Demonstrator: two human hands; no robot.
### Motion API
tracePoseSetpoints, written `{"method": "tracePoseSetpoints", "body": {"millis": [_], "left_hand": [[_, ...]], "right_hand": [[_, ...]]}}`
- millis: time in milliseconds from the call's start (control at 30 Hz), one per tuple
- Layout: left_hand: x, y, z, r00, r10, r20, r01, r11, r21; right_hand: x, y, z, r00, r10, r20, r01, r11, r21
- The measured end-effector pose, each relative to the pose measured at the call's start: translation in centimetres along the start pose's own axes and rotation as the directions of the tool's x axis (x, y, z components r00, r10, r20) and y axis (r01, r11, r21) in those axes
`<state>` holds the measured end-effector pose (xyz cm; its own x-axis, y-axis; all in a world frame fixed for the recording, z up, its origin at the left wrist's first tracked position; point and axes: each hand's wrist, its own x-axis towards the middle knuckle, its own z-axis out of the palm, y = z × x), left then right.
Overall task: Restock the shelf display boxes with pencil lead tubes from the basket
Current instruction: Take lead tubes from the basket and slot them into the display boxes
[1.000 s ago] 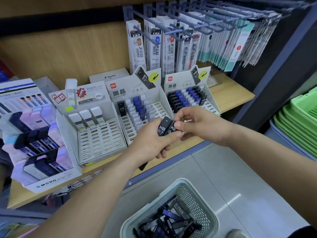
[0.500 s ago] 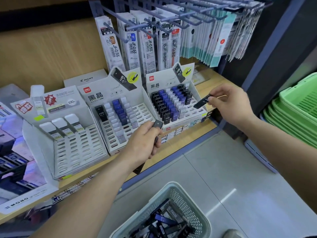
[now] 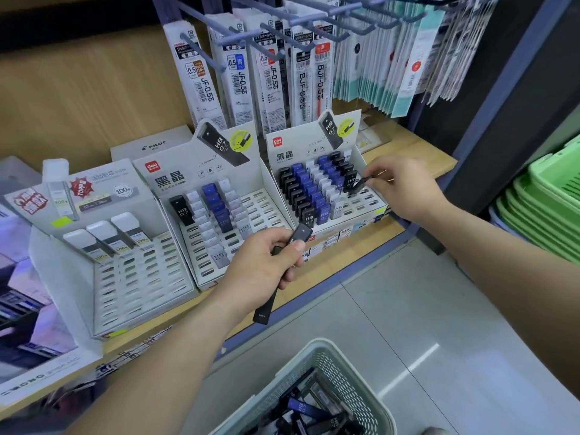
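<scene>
Right hand (image 3: 405, 186) pinches black plastic lead tube (image 3: 358, 184) over right-hand white cardboard display box (image 3: 314, 133). Left hand (image 3: 266, 265) grips more black tubes (image 3: 302, 234) before middle box (image 3: 188, 161). Pale mesh basket (image 3: 317, 343) below; refill packs (image 3: 241, 83) overhang.

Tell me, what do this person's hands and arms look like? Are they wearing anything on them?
Both are bare. The left hand and right hand have no gloves, and no rings show on the fingers in view. Neither wrist carries a watch or band. The left forearm and right forearm are uncovered right to the picture's edge, so no sleeve is visible.
</scene>
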<state>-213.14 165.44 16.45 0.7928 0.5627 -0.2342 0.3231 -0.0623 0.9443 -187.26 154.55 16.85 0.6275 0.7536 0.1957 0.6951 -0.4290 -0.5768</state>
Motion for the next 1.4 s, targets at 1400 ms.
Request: {"method": "tracePoseSetpoints", "body": {"millis": [1400], "left_hand": [[-1.8, 1.5, -1.7, 0.997, 0.042, -0.062, -0.043, 0.999, -0.017]], "right_hand": [[-5.3, -10.3, 1.6, 0.933, -0.047, 0.356, -0.192, 0.774, 0.604]]}}
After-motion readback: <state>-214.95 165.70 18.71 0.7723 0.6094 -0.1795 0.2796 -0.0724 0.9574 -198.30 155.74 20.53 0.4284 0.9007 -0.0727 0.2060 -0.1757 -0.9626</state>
